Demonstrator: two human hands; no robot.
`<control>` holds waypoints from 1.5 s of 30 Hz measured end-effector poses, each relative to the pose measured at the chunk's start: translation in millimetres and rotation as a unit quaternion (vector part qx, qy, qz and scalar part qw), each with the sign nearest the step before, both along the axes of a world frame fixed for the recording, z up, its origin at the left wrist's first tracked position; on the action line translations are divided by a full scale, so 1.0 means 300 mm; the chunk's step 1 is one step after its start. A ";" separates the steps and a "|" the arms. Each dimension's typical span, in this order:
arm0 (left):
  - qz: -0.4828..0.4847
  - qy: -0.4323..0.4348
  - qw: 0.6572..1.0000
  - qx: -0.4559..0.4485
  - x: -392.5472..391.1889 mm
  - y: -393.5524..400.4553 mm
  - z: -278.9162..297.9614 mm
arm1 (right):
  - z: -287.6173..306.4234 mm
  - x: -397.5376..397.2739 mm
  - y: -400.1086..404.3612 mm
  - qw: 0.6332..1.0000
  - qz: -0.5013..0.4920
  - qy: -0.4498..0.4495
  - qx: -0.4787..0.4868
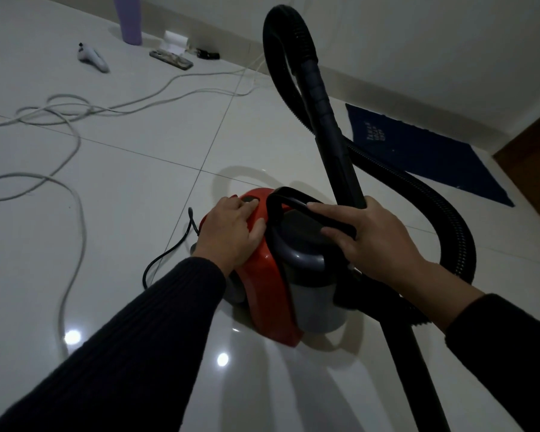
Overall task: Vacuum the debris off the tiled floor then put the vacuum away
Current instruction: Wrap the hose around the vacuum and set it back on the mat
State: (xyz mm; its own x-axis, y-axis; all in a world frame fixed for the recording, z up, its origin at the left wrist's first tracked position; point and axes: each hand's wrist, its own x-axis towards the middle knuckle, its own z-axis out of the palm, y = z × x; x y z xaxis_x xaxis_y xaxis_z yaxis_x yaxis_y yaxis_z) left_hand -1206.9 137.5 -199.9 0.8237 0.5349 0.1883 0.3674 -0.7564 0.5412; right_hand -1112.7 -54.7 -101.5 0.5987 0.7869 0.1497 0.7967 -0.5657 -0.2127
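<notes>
Left hand [231, 230] flat, pressing; right hand [371, 241] curled, gripping.

Purple object [128, 17] cut off at top edge. White cable [72, 145] ran off left edge. Print on blue mat [430, 160] too small to read. Vacuum [306, 294] top partly hidden under left hand [231, 232].

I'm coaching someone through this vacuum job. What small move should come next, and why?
Probably press the button under the left hand: its fingers already rest on the red vacuum, while the right hand steadies the handle and tube.
</notes>
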 end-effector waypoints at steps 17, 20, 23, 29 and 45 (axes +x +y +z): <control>-0.073 -0.046 0.996 -0.023 -0.042 -0.027 0.004 | 0.001 0.028 -0.015 1.000 0.021 -0.006 0.001; -0.101 -0.102 0.990 0.018 -0.025 -0.047 0.028 | 0.001 0.031 -0.014 1.000 0.021 0.000 -0.004; -0.150 -0.129 0.979 0.039 0.017 -0.076 0.074 | 0.002 0.033 -0.017 0.999 0.030 -0.015 -0.009; -0.200 -0.080 0.972 0.090 0.071 -0.094 0.152 | -0.014 0.050 -0.027 0.998 0.024 0.032 0.048; -0.311 0.095 0.946 0.017 0.175 -0.145 0.307 | 0.092 0.210 -0.132 0.989 -0.030 0.106 0.094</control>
